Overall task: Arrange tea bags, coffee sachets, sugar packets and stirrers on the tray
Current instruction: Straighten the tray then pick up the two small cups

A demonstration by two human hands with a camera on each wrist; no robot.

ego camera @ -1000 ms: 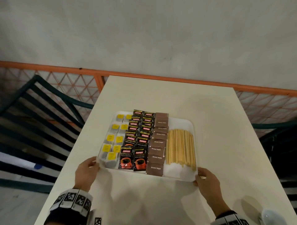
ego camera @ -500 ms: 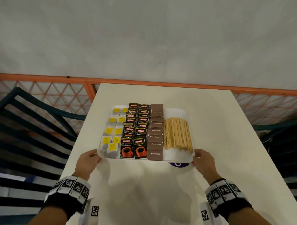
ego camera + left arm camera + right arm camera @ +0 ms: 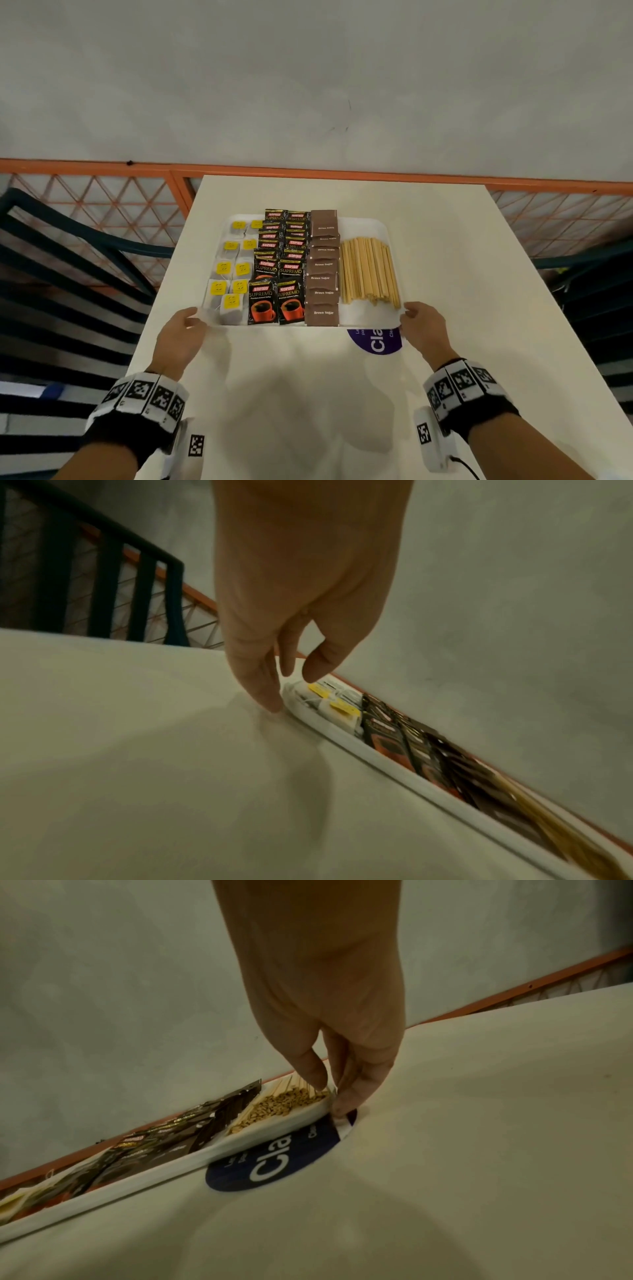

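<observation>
A white tray (image 3: 362,226) lies on the cream table (image 3: 452,274). From left to right it holds yellow-tagged tea bags (image 3: 228,270), black coffee sachets (image 3: 278,267), brown sugar packets (image 3: 323,269) and wooden stirrers (image 3: 370,270), all in neat columns. My left hand (image 3: 197,317) grips the near left corner; in the left wrist view the left hand (image 3: 294,693) has its fingertips against the corner and its thumb over the rim by the tea bags (image 3: 337,706). My right hand (image 3: 407,313) pinches the near right corner. The right wrist view shows the right hand (image 3: 330,1099) with its thumb by the stirrers (image 3: 281,1104).
A round purple sticker (image 3: 376,341) shows on the table just under the tray's near right edge. Dark slatted chairs stand at the left (image 3: 68,260) and right (image 3: 582,270). An orange mesh railing (image 3: 308,169) and a grey wall run behind the table.
Both hands have slid the tray away from me along the table, uncovering the purple sticker at its near edge. Both hands stay on the near corners.
</observation>
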